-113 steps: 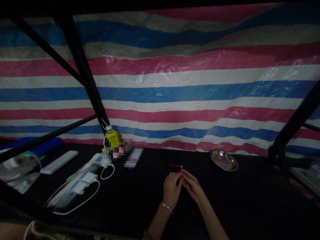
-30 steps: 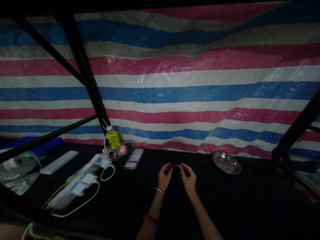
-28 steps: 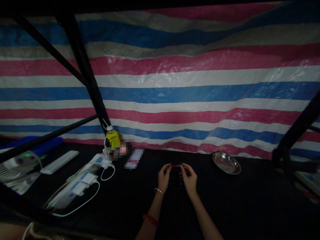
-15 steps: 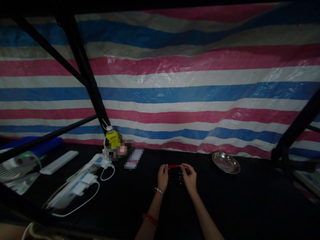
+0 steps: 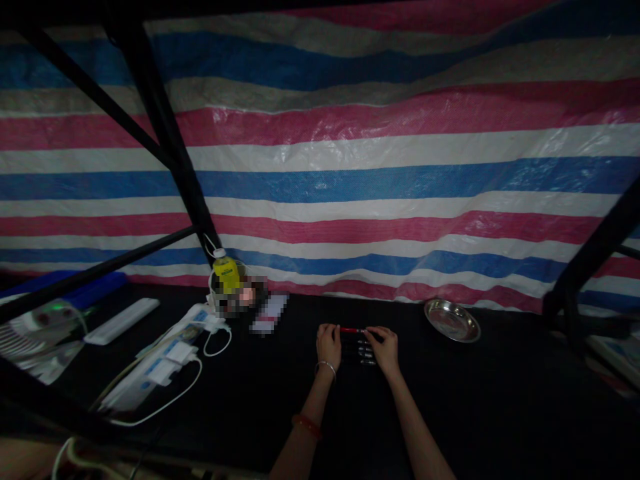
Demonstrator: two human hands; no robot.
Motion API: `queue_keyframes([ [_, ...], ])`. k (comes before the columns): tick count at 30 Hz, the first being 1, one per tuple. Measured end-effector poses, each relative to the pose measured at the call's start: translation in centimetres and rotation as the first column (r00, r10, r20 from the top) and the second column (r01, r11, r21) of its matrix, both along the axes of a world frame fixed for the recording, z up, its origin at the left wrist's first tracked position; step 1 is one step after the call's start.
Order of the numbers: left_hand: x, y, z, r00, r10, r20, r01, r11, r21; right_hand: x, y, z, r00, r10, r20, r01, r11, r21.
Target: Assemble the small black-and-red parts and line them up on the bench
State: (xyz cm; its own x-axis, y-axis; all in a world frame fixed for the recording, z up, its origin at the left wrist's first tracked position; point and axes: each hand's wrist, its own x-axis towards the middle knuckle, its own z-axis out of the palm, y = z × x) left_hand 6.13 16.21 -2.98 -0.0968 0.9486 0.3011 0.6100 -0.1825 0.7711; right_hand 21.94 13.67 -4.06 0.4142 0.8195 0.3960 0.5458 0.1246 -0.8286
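Observation:
Between my hands lies a slim red pen [image 5: 352,330], crosswise on or just above the black table. The fingertips of my left hand [image 5: 329,348] pinch its left end. My right hand [image 5: 384,349] grips the other end, near a silvery tip, between thumb and fingers. Just on the near side of it, several dark pens [image 5: 367,355] with shiny silver tips rest in a row, parallel to the red one. Their left parts are hard to make out against the black surface and partly behind my left hand.
A round metal dish [image 5: 453,321] sits to the right. Leftward are a phone-like slab [image 5: 271,313], a yellow-labelled bottle [image 5: 229,275], a power strip [image 5: 150,377] with white cables and a long white box [image 5: 123,321]. Striped sheeting [image 5: 350,187] hangs behind, beside a black metal post [image 5: 170,143].
My hands and the red pen have shifted slightly. The silver tips of the dark pens now show more clearly beside my right hand. The camera view has moved a little.

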Motion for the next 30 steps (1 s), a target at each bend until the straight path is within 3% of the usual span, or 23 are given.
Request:
queue_keyframes([
  [9,0.21,-0.78,0.67,0.981,0.054,-0.188,-0.065,0.996,-0.056,0.19,0.01,-0.37,0.996,0.012,0.088,-0.004,0.996,-0.089],
  [16,0.17,-0.74,0.69,0.985,0.053,-0.163,-0.064,0.996,-0.062,0.04,-0.06,-0.36,0.994,0.0,0.11,0.013,0.993,-0.119],
  [25,0.23,-0.78,0.65,0.991,0.054,-0.124,-0.06,0.997,-0.046,-0.37,-0.52,-0.27,0.988,-0.031,0.152,0.041,0.997,-0.064],
  [30,0.23,-0.94,0.89,0.99,0.049,-0.136,-0.055,0.997,-0.044,0.12,-0.81,-0.51,0.96,-0.134,0.245,0.156,0.985,-0.072],
])
